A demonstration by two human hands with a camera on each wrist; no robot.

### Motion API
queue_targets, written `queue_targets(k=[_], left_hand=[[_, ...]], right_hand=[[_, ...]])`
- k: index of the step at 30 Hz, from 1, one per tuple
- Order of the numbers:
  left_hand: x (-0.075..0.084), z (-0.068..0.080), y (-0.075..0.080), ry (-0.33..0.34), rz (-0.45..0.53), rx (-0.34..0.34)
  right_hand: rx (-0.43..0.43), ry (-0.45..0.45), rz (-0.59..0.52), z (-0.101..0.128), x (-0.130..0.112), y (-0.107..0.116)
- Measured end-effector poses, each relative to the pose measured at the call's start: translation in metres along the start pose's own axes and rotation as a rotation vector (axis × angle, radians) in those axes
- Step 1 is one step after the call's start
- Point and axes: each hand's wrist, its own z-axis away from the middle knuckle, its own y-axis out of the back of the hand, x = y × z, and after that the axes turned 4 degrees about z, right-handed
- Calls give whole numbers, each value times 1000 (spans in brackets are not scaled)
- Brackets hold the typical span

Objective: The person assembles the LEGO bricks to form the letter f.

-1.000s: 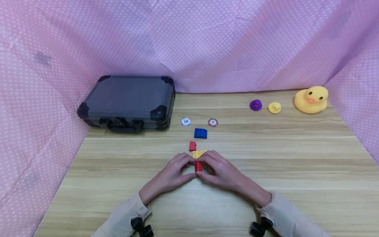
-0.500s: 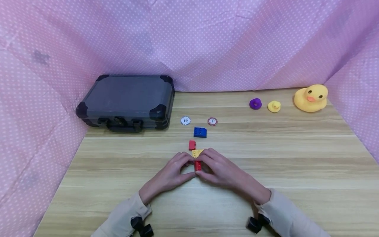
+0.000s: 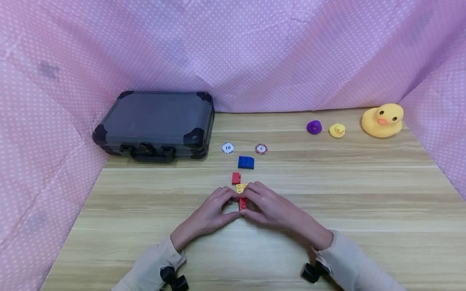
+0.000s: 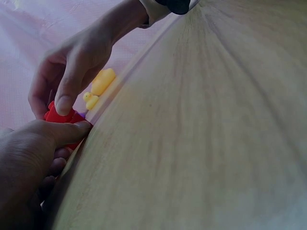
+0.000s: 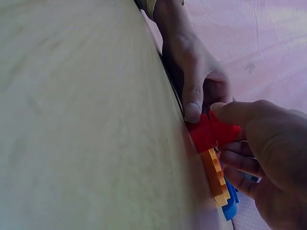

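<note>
My left hand (image 3: 212, 210) and right hand (image 3: 267, 206) meet fingertip to fingertip at the middle of the table. Between them, the studded top of a red toy brick (image 3: 242, 203) shows in the head view. The right wrist view reveals two red pieces pressed together: a lower red brick (image 5: 202, 136) pinched by the left thumb and fingers, and an upper red brick (image 5: 226, 132) pinched by the right. Just beyond the fingertips lies a yellow brick (image 3: 240, 188), partly covered by the right fingers. A smaller red brick (image 3: 236, 178) rests behind it on its side.
A blue brick (image 3: 246, 163) lies farther back, before a white chip (image 3: 228, 148) and a red-rimmed chip (image 3: 261, 149). At back left stands a grey case (image 3: 156, 117). Purple (image 3: 314, 127), small yellow (image 3: 337, 130) and large yellow ducks (image 3: 382, 121) line the back right.
The right wrist and hand have shifted slightly left, covering more of the yellow brick and narrowing the visible red top. The left hand stays almost still. The head view has tilted a little.
</note>
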Motion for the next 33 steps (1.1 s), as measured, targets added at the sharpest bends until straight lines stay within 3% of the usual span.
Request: queue_targets(k=[17, 33], left_hand=[[0, -1, -1, 3, -38, -14], [-1, 0, -1, 22, -48, -9]], right_hand=[[-76, -92, -16, -1, -5, 0], [-15, -45, 140, 1, -2, -5]])
